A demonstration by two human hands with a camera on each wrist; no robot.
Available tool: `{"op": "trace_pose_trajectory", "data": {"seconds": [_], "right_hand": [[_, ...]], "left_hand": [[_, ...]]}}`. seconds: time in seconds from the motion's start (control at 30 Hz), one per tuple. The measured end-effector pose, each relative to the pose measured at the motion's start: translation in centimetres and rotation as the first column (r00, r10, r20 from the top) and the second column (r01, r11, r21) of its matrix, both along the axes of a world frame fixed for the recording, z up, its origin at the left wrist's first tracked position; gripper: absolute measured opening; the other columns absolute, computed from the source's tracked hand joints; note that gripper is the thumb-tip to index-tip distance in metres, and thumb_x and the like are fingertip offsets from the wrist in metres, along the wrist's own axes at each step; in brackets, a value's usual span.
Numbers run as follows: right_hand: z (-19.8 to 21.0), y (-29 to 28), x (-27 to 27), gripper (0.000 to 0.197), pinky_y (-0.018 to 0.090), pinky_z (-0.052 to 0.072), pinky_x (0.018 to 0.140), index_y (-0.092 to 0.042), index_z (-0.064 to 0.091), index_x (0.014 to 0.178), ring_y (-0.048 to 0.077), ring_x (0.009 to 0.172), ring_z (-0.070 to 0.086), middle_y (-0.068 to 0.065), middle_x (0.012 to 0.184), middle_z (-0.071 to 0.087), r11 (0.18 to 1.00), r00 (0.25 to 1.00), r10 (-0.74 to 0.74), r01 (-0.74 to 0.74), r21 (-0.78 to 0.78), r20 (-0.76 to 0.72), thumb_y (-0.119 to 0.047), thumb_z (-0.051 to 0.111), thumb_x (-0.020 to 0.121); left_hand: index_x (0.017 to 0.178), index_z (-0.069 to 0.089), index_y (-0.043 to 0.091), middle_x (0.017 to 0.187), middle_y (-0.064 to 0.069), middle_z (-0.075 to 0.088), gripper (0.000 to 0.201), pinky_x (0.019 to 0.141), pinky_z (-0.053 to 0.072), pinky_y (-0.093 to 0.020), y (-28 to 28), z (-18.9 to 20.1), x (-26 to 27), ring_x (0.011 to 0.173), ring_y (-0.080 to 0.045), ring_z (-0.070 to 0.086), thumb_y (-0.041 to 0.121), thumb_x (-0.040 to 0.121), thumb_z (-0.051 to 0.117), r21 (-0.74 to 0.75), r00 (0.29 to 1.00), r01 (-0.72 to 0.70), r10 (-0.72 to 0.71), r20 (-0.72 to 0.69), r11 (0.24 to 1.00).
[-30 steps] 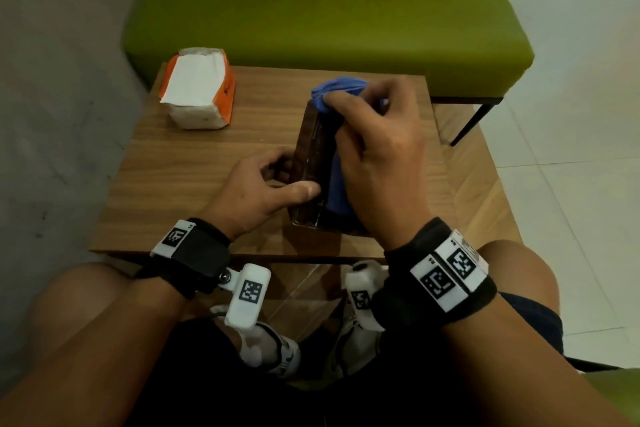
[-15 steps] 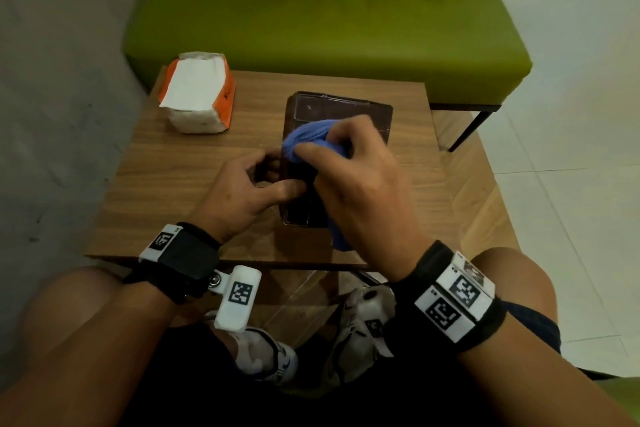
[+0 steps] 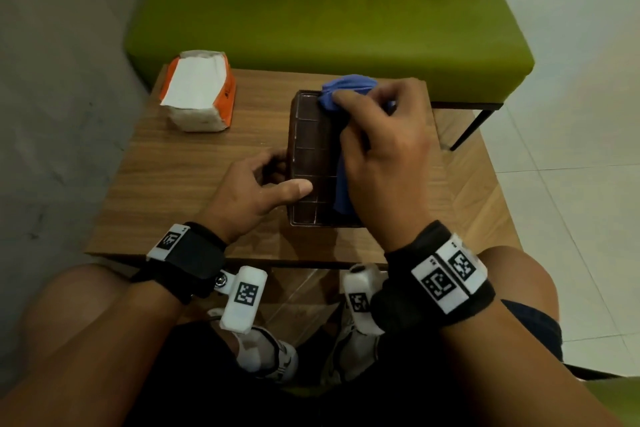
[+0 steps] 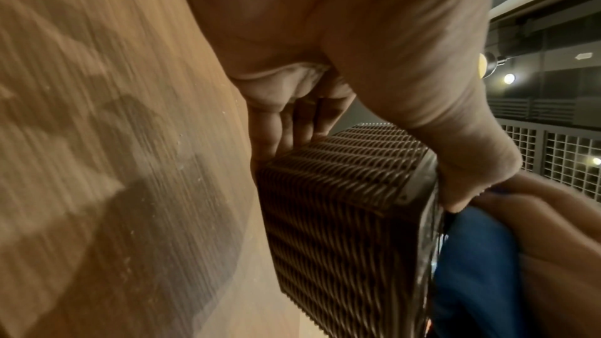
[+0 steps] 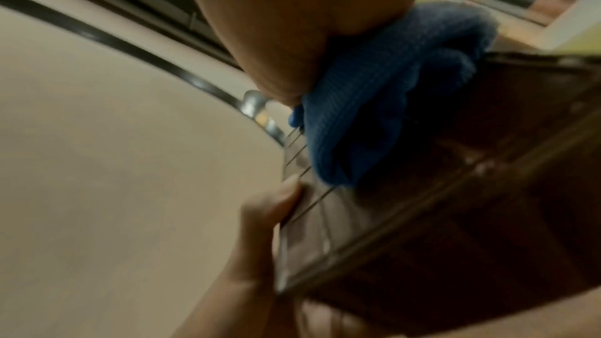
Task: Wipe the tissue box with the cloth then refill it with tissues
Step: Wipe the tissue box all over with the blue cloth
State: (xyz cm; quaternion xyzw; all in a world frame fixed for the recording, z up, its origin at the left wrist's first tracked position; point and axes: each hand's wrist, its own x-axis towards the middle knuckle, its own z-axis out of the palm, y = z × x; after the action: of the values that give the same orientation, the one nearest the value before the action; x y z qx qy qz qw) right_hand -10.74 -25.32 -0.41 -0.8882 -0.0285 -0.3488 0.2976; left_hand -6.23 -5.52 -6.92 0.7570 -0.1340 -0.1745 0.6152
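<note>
— Two hands on the tissue box [image 3: 309, 163] mid-table: right hand [image 3: 382, 156] bunches the cloth [image 3: 346, 88] at its far end.

— Left hand [image 3: 256, 189] clamps its side; pressing hard might skid it.

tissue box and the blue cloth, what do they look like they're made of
Tissue box: its sides look like dark brown woven wicker or rattan, natural or synthetic unclear, with ribbed strands visible; the top looks like a clear glossy plastic panel, since it catches reflections. Blue cloth: soft knitted or microfibre fabric, matte, finely ribbed and bunched.
</note>
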Motion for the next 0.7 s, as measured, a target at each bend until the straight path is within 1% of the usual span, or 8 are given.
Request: {"op": "trace_pose_trajectory", "data": {"seconds": [0.13, 0.23, 0.3, 0.37, 0.43, 0.5, 0.6, 0.7], "right_hand": [[-0.8, 1.3, -2.0, 0.024, 0.041, 0.053, 0.067, -0.005, 0.075, 0.115, 0.026, 0.095, 0.055, 0.017, 0.109, 0.056, 0.951, 0.963, 0.216, -0.245, -0.189, -0.163, -0.012, 0.058, 0.099], [-1.4, -1.0, -0.7, 0.023, 0.035, 0.049, 0.074, -0.005, 0.077, 0.113, 0.02, 0.093, 0.052, 0.016, 0.105, 0.056, 0.999, 0.999, 0.009, -0.011, -0.051, -0.049, -0.004, 0.065, 0.094], [-1.2, -1.0, -0.7, 0.024, 0.026, 0.046, 0.074, -0.004, 0.078, 0.113, 0.014, 0.092, 0.049, 0.015, 0.104, 0.056, 0.993, 0.995, -0.102, 0.103, 0.053, -0.005, -0.001, 0.066, 0.092], [-1.7, 0.5, -1.9, 0.025, 0.023, 0.043, 0.072, -0.005, 0.077, 0.116, 0.016, 0.092, 0.049, 0.016, 0.106, 0.056, 0.998, 0.997, -0.012, 0.007, -0.067, -0.074, -0.005, 0.064, 0.095], [-2.2, 0.6, -2.8, 0.026, 0.03, 0.048, 0.07, -0.006, 0.076, 0.119, 0.021, 0.093, 0.053, 0.016, 0.108, 0.057, 0.979, 0.985, 0.092, -0.116, -0.168, -0.148, -0.009, 0.062, 0.097], [-2.5, -0.8, -2.1, 0.025, 0.034, 0.05, 0.072, -0.007, 0.077, 0.117, 0.02, 0.094, 0.054, 0.014, 0.108, 0.057, 0.995, 0.995, 0.012, -0.022, -0.099, -0.104, -0.007, 0.065, 0.095], [-2.0, -1.9, -1.0, 0.028, 0.017, 0.045, 0.077, -0.008, 0.078, 0.117, 0.01, 0.095, 0.05, 0.014, 0.107, 0.057, 0.98, 0.988, -0.152, 0.151, 0.131, 0.0, -0.001, 0.064, 0.093], [-2.1, -1.1, -1.4, 0.029, 0.003, 0.036, 0.082, -0.007, 0.078, 0.118, 0.003, 0.098, 0.044, 0.016, 0.107, 0.057, 0.986, 0.99, -0.138, 0.139, 0.092, -0.014, 0.001, 0.066, 0.092]], "left_hand": [[0.132, 0.069, 0.024, 0.122, 0.0, 0.077, 0.066, 0.102, 0.058, -0.044, 0.3, -0.2, 0.1, 0.117, -0.019, 0.072, 0.052, 0.073, 0.081, -0.008, 1.0, 0.01, -0.01, -0.028, 1.0], [0.129, 0.07, 0.025, 0.121, 0.002, 0.078, 0.067, 0.101, 0.06, -0.041, 0.4, -0.3, 0.0, 0.115, -0.016, 0.073, 0.056, 0.071, 0.081, 0.003, 0.999, -0.011, 0.011, -0.035, 1.0], [0.13, 0.07, 0.024, 0.123, 0.001, 0.078, 0.068, 0.101, 0.06, -0.042, 0.2, -0.5, 0.0, 0.115, -0.017, 0.074, 0.056, 0.071, 0.082, 0.003, 1.0, -0.015, 0.015, -0.026, 1.0], [0.133, 0.069, 0.023, 0.125, 0.0, 0.078, 0.07, 0.1, 0.059, -0.04, 0.1, -0.8, -0.1, 0.118, -0.018, 0.073, 0.054, 0.071, 0.082, -0.029, 0.999, -0.024, 0.023, -0.046, 0.999], [0.131, 0.07, 0.025, 0.124, 0.001, 0.078, 0.069, 0.095, 0.061, -0.03, 0.3, -0.8, 0.0, 0.117, -0.015, 0.073, 0.053, 0.069, 0.082, -0.049, 0.997, -0.045, 0.042, -0.058, 0.998], [0.127, 0.07, 0.028, 0.12, 0.004, 0.079, 0.066, 0.089, 0.061, -0.022, 0.4, -0.6, 0.0, 0.114, -0.012, 0.074, 0.054, 0.067, 0.081, -0.051, 0.998, -0.048, 0.045, -0.052, 0.998], [0.131, 0.069, 0.025, 0.124, 0.006, 0.079, 0.068, 0.093, 0.061, -0.025, 0.5, -0.6, 0.0, 0.118, -0.012, 0.073, 0.054, 0.071, 0.08, -0.051, 0.998, -0.044, 0.043, -0.038, 0.998], [0.136, 0.068, 0.02, 0.127, 0.003, 0.078, 0.071, 0.097, 0.061, -0.032, 0.5, -0.7, 0.1, 0.12, -0.015, 0.073, 0.053, 0.074, 0.079, -0.074, 0.998, -0.038, 0.034, -0.058, 0.997]]}}
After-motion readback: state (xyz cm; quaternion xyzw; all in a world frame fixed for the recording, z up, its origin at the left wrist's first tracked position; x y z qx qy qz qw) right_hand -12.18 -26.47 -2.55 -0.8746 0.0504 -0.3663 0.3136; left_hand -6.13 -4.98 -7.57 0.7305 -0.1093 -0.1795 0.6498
